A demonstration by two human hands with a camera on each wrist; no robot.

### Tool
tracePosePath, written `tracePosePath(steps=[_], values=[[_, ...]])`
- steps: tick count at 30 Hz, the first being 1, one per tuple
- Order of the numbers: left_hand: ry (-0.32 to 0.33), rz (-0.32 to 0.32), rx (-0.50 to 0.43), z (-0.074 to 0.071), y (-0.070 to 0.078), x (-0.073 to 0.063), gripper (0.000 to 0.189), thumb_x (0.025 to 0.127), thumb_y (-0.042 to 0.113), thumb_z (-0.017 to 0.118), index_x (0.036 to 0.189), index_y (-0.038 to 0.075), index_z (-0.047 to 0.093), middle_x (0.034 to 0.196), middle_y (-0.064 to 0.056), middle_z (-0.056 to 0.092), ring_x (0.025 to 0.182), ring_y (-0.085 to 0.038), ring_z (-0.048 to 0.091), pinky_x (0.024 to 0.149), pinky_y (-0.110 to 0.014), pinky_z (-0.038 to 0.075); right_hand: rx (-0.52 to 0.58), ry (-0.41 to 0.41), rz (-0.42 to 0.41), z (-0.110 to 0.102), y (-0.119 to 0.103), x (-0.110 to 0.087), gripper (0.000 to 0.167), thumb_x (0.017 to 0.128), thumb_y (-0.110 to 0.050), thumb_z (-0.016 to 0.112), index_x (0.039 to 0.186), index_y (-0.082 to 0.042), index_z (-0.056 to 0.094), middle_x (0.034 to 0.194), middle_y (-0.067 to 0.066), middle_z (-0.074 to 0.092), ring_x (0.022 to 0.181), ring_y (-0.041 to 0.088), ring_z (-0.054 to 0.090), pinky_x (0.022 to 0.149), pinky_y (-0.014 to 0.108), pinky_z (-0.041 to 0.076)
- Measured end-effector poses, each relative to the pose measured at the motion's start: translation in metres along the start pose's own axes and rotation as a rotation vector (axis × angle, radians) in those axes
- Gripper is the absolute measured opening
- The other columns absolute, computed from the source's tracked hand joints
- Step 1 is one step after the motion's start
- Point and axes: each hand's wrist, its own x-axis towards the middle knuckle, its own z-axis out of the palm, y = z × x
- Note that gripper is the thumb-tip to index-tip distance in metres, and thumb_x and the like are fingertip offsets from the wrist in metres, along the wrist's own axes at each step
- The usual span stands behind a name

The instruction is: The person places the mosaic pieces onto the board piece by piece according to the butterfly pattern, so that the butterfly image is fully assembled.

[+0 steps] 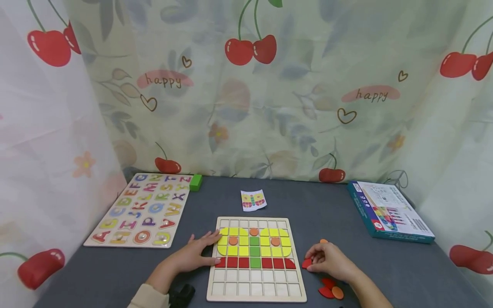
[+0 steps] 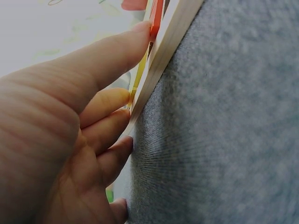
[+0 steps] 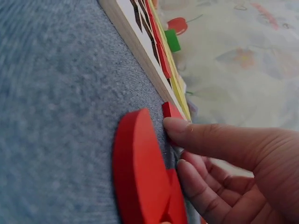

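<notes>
A wooden grid board point(image 1: 256, 291) holds yellow, green, red and orange pieces laid out in a butterfly-like pattern. My left hand point(image 1: 194, 253) rests along its left edge with fingers extended; the thumb touches the leftmost red piece point(image 2: 156, 21). To the right of the board, my right hand point(image 1: 332, 260) pinches a red piece point(image 1: 307, 263) between thumb and fingers, close to the tabletop. An orange round piece point(image 1: 324, 241) shows just behind that hand. Nearer me lie loose red pieces point(image 1: 326, 292) and an orange disc point(image 1: 337, 293).
A small picture card point(image 1: 253, 200) lies behind the board. At the left is an alphabet puzzle board point(image 1: 127, 244) with a green block point(image 1: 195, 182) at its corner. A flat box point(image 1: 400, 214) lies at the right. A black object point(image 1: 182, 295) sits by the left wrist.
</notes>
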Motion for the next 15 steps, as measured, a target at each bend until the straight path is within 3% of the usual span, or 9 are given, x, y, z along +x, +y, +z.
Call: tracePosePath(steps=[10,15], values=[[-0.015,-0.006,-0.014,0.0,0.0,-0.001,0.076,0.08,0.045,0.068,0.144,0.016,0.038,0.153,-0.003,0.03,0.144,-0.031,0.016,0.111,-0.064,-0.005,0.032,-0.054,-0.018,0.002,-0.001,0.006,0.022,0.084,-0.024,0.07,0.095,-0.006,0.067,0.087,0.005,0.064,0.07,0.012,0.055,0.061,0.021,0.049],[-0.011,-0.011,-0.018,0.0,0.001,-0.002,0.076,0.08,0.045,0.068,0.144,0.016,0.038,0.153,-0.004,0.03,0.144,-0.03,0.016,0.111,-0.063,-0.005,0.068,-0.041,-0.025,0.003,-0.01,0.011,0.022,0.086,-0.024,0.066,0.096,-0.004,0.066,0.088,0.007,0.066,0.069,0.011,0.057,0.062,0.022,0.051]])
